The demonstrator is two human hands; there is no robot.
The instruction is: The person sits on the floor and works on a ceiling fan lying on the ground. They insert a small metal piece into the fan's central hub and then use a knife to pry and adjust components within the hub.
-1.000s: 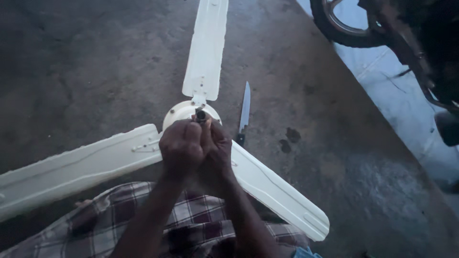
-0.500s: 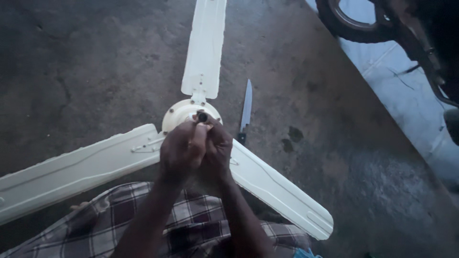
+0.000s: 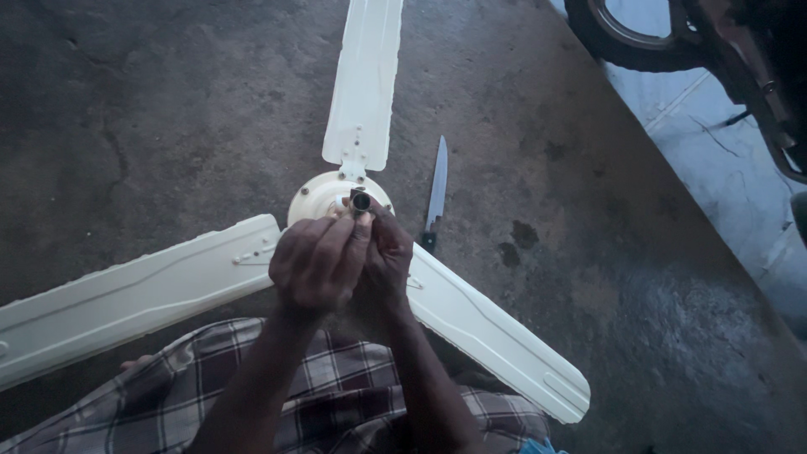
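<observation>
Fingers of both your hands close round a small dark tube (image 3: 361, 201), pinching it from either side just above the fan hub (image 3: 324, 195). Your left hand (image 3: 318, 262) curls over it from the left, knuckles up; your right hand (image 3: 387, 254) presses in from the right, thumb and forefinger at the tube's rim. Its open end faces up toward you, so its long axis runs roughly upright out of the hub, away from your palms and at your fingertips. Both hands are equally near; neither has slack. Whether the tube is seated in the hub or lifted free of it, you cannot tell, since your fingers hide its base. Three white blades (image 3: 363, 80) spread out on the concrete floor (image 3: 168, 101), and a knife (image 3: 435, 193) lies just right of the hub, apart from your right hand.
</observation>
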